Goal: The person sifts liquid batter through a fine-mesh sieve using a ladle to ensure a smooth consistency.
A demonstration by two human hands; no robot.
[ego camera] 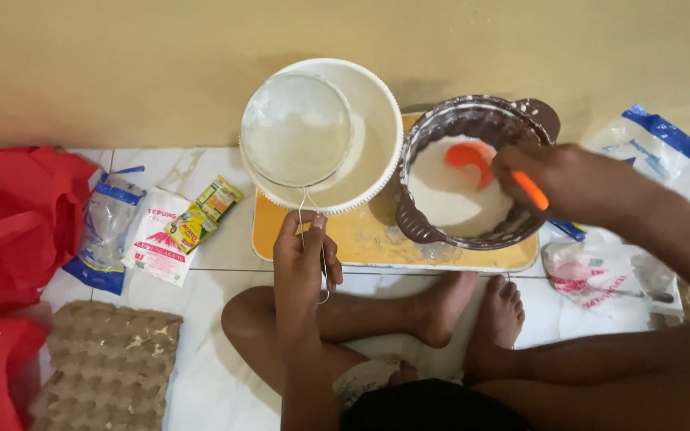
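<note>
Left hand (303, 255) reaching forward over the knee, grip pinching the wire handle of a round sieve (297, 128) held level over the white bowl (377, 120). Right hand (561, 182) angled in from the right, grip closed on an orange scoop (473, 160) dipped in flour inside the brown bowl (481, 112), both bowls on a yellow tray (361, 239).

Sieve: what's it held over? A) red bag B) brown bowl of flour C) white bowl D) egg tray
C: the left hand grips the wire handle of the sieve, which sits over the white bowl; the brown bowl stands beside it, where the right hand holds the orange scoop.
</note>
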